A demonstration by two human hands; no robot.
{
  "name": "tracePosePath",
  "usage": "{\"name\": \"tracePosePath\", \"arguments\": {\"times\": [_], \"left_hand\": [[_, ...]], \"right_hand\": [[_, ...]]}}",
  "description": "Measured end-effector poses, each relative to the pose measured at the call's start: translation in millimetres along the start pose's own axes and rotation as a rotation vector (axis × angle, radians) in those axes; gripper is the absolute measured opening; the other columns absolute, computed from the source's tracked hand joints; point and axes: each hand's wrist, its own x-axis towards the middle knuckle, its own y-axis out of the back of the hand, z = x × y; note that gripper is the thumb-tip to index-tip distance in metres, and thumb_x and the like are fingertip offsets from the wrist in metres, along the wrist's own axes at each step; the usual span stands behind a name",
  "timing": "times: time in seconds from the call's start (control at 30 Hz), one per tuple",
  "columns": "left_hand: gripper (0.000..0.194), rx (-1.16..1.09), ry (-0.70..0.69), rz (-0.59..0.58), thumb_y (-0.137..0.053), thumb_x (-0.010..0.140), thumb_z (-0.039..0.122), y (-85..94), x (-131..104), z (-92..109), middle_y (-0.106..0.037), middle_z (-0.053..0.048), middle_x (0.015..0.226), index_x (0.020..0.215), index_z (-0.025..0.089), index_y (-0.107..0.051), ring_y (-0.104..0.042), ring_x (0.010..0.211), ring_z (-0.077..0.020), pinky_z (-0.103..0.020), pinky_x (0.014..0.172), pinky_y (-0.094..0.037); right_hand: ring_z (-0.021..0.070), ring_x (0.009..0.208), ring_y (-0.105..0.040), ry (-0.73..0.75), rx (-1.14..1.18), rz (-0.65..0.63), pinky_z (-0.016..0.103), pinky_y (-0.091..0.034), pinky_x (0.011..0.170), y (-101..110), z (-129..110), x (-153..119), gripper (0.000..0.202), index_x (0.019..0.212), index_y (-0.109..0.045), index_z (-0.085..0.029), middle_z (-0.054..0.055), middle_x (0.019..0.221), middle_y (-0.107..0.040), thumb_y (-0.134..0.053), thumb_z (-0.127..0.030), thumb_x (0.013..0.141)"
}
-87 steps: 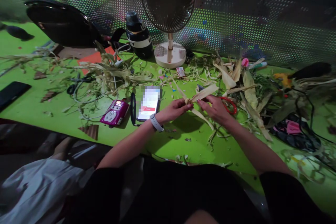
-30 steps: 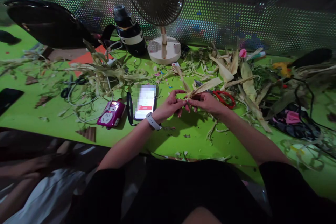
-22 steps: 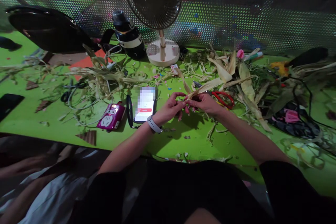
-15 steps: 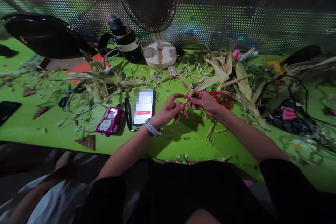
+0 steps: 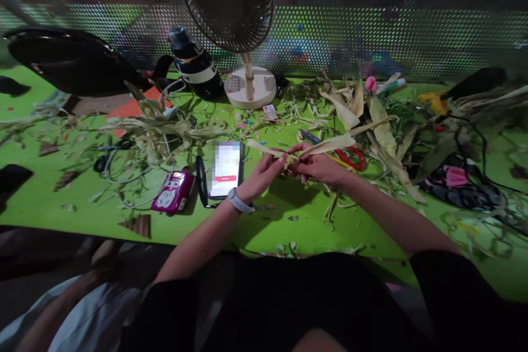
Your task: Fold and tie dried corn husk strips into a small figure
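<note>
Above the green table, my left hand (image 5: 265,174) and my right hand (image 5: 324,168) meet, fingers pinched close together. Both grip a strip of dried corn husk (image 5: 330,144). One pale end sticks out to the left over my left hand, and a wider end points right above my right hand. The exact grip between the fingertips is partly hidden. Just behind my right hand lies a pair of scissors (image 5: 358,159) with red and yellow handles, its dark tip pointing left. A lit phone (image 5: 226,170) stands left of my left hand.
A white-based fan (image 5: 251,88) and a black bottle (image 5: 198,69) stand at the back. Corn husks (image 5: 383,126) heap at right, more lie at left. A purple device (image 5: 173,191) sits near the phone, cables around it. Another person's arm (image 5: 61,302) shows at lower left.
My hands have turned the husk: its upright end now lies out to the left. My fingers are drawn closer together, and more of the scissors shows behind them.
</note>
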Motion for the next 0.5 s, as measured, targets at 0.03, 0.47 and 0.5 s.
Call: {"name": "tracePosePath", "arguments": {"times": [0.03, 0.47, 0.5], "left_hand": [[0.033, 0.02, -0.018, 0.033, -0.052, 0.085, 0.047, -2.1, 0.8, -3.2, -0.062, -0.002, 0.085, 0.1, 0.018, -0.05, -0.06, 0.071, -0.0119, -0.025, 0.064, -0.047], [0.036, -0.07, 0.0, 0.037, -0.055, 0.083, 0.051, -18.2, -2.7, -6.4, -0.049, 0.004, 0.057, 0.098, 0.018, -0.055, -0.047, 0.049, -0.0085, -0.021, 0.047, -0.036], [0.036, -0.066, 0.009, 0.038, -0.055, 0.083, 0.052, -18.3, -2.2, -6.9, -0.047, 0.005, 0.055, 0.094, 0.017, -0.056, -0.044, 0.047, -0.0074, -0.021, 0.045, -0.033]], "right_hand": [[0.0081, 0.051, -0.056, -0.007, -0.027, -0.019, 0.019, -0.044, 0.044, -1.5, 1.5, -0.8, 0.044, 0.103, -0.044, -0.02, -0.007, 0.067, -0.062, -0.073, -0.031, 0.071], [0.0085, 0.038, -0.052, 0.136, -0.21, 0.188, 0.021, -0.039, 0.035, -8.2, 11.5, -3.0, 0.047, 0.121, -0.057, -0.025, -0.002, 0.063, -0.063, -0.048, -0.056, 0.087], [0.0077, 0.037, -0.051, 0.131, -0.216, 0.159, 0.021, -0.038, 0.034, -8.4, 11.2, -3.3, 0.047, 0.122, -0.057, -0.026, -0.002, 0.064, -0.064, -0.049, -0.056, 0.087]]}}
